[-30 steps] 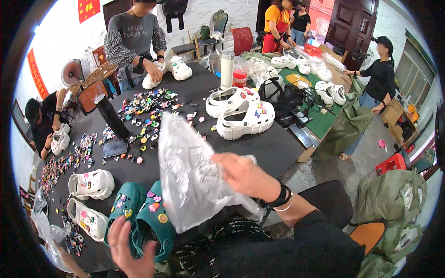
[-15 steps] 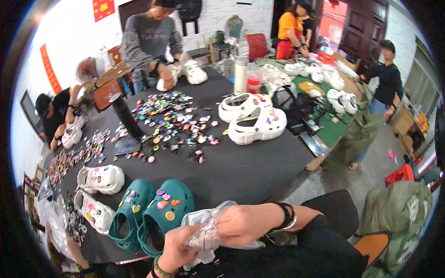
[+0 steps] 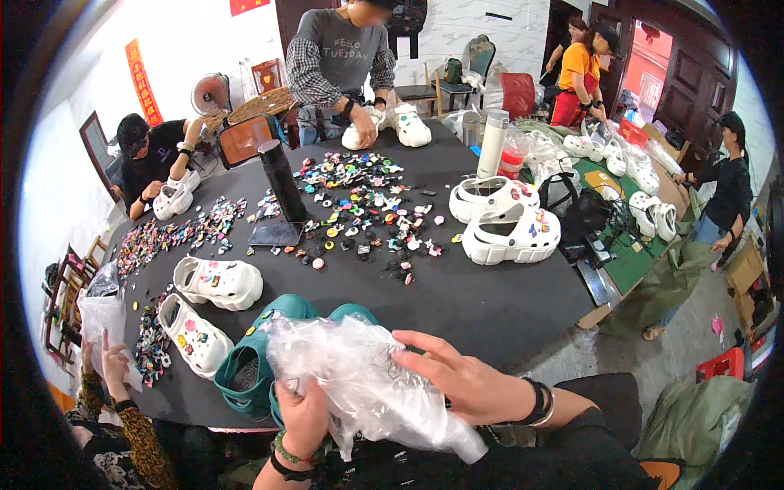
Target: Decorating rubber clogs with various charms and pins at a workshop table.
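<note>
My left hand (image 3: 302, 418) is closed on the lower left edge of a crumpled clear plastic bag (image 3: 355, 380). The bag is spread out above the near table edge. My right hand (image 3: 469, 384) reaches over it from the right, fingers stretched and apart, fingertips touching the plastic; its thumb is hidden. Right behind the bag stands a pair of dark green clogs (image 3: 242, 371), the right one mostly covered by it. To their left is a pair of white clogs with colourful charms, one lying farther back (image 3: 220, 282) and one nearer (image 3: 194, 336).
Loose shoe charms (image 3: 359, 200) lie across the dark table (image 3: 457, 302), around a black cylinder (image 3: 282, 181). Another white pair (image 3: 510, 233) stands to the right. Co-workers handle clogs at the far side (image 3: 363, 126) and left (image 3: 155, 188); another person's hands (image 3: 114, 363) are near left.
The bag, bunched between both hands before, is now spread wider. My right hand has loosened and its fingers extend. The view has shifted, and the near-left person's hands show more.
</note>
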`<state>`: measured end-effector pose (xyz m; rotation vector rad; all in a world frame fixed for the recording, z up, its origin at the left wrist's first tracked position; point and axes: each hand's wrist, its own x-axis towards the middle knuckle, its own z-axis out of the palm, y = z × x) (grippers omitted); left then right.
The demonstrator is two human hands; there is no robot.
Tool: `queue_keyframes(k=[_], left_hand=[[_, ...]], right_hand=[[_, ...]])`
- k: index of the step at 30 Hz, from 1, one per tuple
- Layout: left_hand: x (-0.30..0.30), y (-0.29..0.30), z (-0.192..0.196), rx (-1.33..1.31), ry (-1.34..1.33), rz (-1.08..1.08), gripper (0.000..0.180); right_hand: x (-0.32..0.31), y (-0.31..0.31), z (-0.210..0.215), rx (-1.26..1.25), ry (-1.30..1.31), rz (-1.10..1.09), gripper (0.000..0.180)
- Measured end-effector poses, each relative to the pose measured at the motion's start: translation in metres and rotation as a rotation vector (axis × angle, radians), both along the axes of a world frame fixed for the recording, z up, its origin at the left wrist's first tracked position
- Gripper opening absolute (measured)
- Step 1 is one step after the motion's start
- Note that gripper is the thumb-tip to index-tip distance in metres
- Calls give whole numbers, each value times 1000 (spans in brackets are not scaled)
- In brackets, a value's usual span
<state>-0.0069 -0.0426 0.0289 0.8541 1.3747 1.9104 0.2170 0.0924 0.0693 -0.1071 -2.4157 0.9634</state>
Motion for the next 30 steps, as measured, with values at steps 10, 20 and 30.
queue_keyframes(k=[10,20,30], left_hand=[[2,-10,2,-363,-122,-748,69],[-2,3,16,-161,-4,-725,61],[20,18,26,84,994,-461,119]], right_hand=[[-12,0,-22,-651,-42,275,54],[18,32,-12,-192,90,-116,34],[16,8,-21,-268,-155,-137,37]])
